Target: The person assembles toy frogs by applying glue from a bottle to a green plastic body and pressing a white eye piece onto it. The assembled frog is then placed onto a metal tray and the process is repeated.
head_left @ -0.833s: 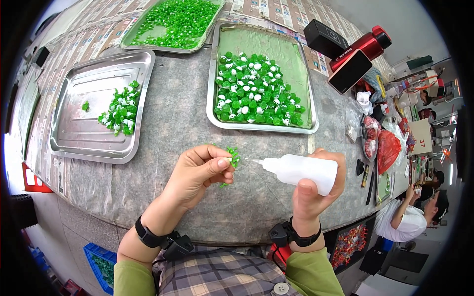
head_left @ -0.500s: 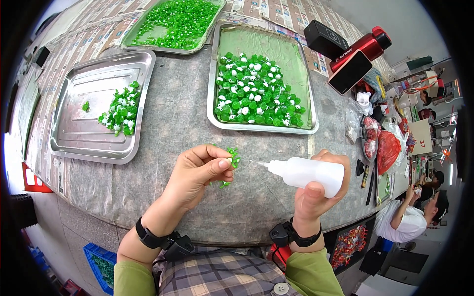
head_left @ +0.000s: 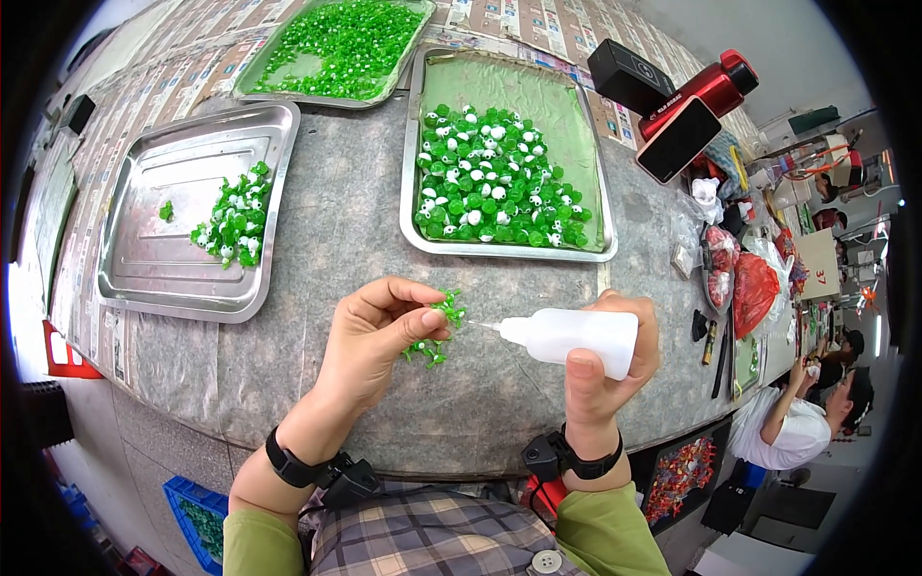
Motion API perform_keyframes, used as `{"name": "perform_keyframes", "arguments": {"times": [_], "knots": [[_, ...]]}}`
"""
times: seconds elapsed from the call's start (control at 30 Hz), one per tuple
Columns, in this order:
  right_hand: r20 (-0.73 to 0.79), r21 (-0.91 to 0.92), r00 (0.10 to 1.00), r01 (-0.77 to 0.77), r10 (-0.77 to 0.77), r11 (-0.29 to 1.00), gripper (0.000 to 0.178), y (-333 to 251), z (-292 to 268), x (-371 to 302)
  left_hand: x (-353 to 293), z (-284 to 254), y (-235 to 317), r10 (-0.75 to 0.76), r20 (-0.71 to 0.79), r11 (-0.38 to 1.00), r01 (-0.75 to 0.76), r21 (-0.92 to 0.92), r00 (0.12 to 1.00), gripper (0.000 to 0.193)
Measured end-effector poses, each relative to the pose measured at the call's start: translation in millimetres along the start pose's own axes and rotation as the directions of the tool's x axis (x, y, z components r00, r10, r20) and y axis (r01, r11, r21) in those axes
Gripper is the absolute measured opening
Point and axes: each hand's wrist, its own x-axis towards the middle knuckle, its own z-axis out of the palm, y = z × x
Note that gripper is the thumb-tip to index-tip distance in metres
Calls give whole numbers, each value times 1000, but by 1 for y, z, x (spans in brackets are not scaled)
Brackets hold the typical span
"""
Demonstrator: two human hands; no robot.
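**Bead cluster and glue bottle at the near edge**

I see a small green bead cluster (head_left: 437,331) with white spots, pinched up off the table. Just right of it lies a white squeeze bottle (head_left: 567,338), held sideways, its thin nozzle pointing left and almost touching the cluster.

We count three metal trays: one at far left (head_left: 144,278), one at far middle (head_left: 252,88), one at far right (head_left: 411,206). We see one white squeeze bottle (head_left: 567,338), one red flask (head_left: 706,88), and two hands (head_left: 379,331) (head_left: 600,370).
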Motion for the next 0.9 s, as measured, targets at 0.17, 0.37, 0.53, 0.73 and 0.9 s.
{"name": "perform_keyframes", "arguments": {"times": [0.17, 0.37, 0.53, 0.73, 0.9], "knots": [[-178, 36, 984, -25, 31, 999, 41, 3, -14, 4, 1, 1, 0, -11, 8, 1000, 10, 5, 1000, 14], [-265, 111, 902, -322, 340, 940, 30, 35, -75, 27, -1, 0, 1, -12, -31, 1000, 12, -19, 999, 14], [-274, 39, 828, -499, 490, 866, 32, 101, -138, 0, 1, 1, -1, -10, -29, 1000, 10, 0, 1000, 13], [-389, -817, 906, -255, -168, 517, 32, 77, -127, 12, 2, 2, -2, -17, -27, 1000, 18, 12, 999, 13], [-62, -758, 996, -11, -56, 652, 12, 36, -82, 48, 1, -1, -3, -15, -38, 1000, 16, 5, 999, 12]]}}
